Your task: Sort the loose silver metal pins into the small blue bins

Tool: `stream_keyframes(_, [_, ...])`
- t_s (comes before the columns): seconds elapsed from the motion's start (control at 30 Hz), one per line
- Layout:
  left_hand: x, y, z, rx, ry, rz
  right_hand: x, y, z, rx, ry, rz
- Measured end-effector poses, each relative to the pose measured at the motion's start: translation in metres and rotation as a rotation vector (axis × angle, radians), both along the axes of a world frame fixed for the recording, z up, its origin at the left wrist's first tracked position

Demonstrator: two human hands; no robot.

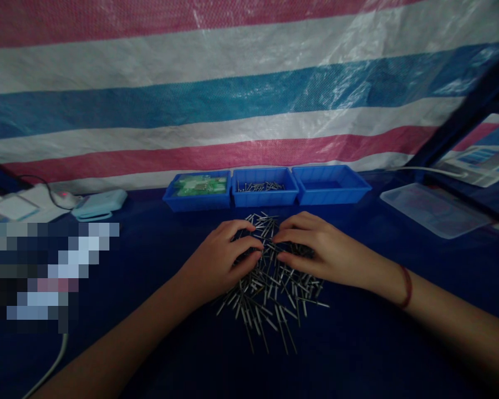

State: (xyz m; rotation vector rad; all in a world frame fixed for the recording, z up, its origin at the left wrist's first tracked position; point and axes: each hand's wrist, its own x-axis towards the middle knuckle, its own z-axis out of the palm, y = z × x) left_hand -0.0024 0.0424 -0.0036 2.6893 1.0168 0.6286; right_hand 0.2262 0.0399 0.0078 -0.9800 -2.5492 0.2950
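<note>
The person's bare forearms come in over the near edge of the scene, the left forearm (125, 338) from the near left and the right forearm (453, 316) from the right, with a dark band (406, 285) at the right wrist. Between them, in the middle of the dark blue worktop (149, 238), lies a loose pile of metal pins (274, 277), rivet-like, with thin shanks and thicker sleeves, pointing every way.

The left hand (216, 255) arches over the pile's left side; its fingers are curled, thumb and index tips nearly meeting, and I cannot tell whether a pin sits between them. The right hand (328, 249) mirrors it on the right, fingers loosely bent with a gap between thumb and index, nothing clearly in its grip.

Each pin should be light, stiff and hardly fragile, but smooth, so likely to roll or slide and snag on its neighbours. The thicker sleeve looks the surest place to pinch; the thin shank would give less purchase.

Just beyond, three blue bins stand in a row: the left bin (197, 203) holds green packets (202, 185), the middle bin (266, 199) small metal parts (260, 187), with the right bin (332, 197) beside it.
</note>
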Motion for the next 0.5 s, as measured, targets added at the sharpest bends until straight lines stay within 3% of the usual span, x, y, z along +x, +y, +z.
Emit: stream_keyframes(0.5, [0.0031, 0.0096, 0.0016, 0.073, 0.115, 0.006, -0.0024, -0.0018, -0.0028, -0.013, -0.008, -0.006])
